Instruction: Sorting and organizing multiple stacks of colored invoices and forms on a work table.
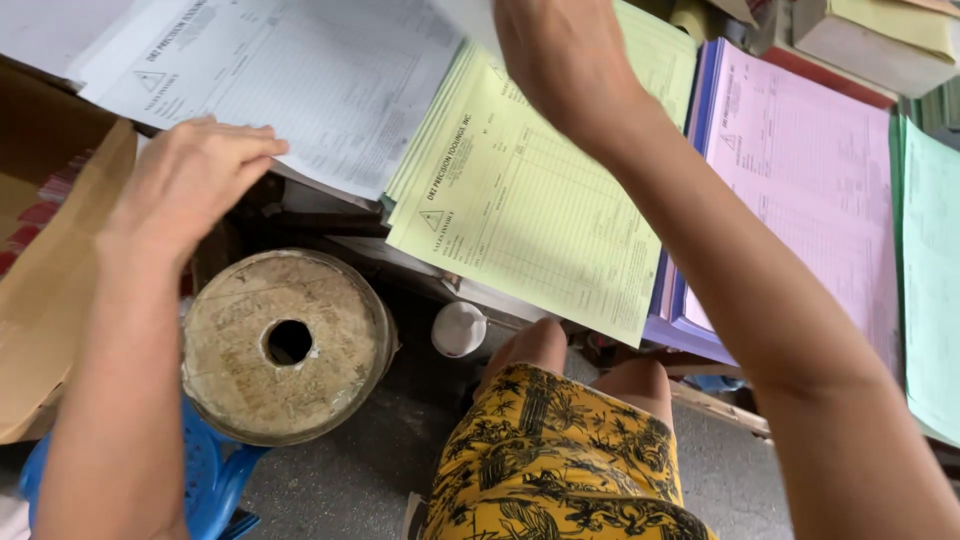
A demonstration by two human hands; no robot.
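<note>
Yellow patterned shorts sit nearest. Four form stacks lie side by side: white, yellow, pink, green. Left hand rests open-fingered on the white stack's edge; right hand pinches a sheet above the yellow stack.

Left hand flat on white forms, right hand lifting a sheet above yellow forms, pink stack beside.

Brown cardboard box far left, flap open; boxed package, cream top, top right.
</note>
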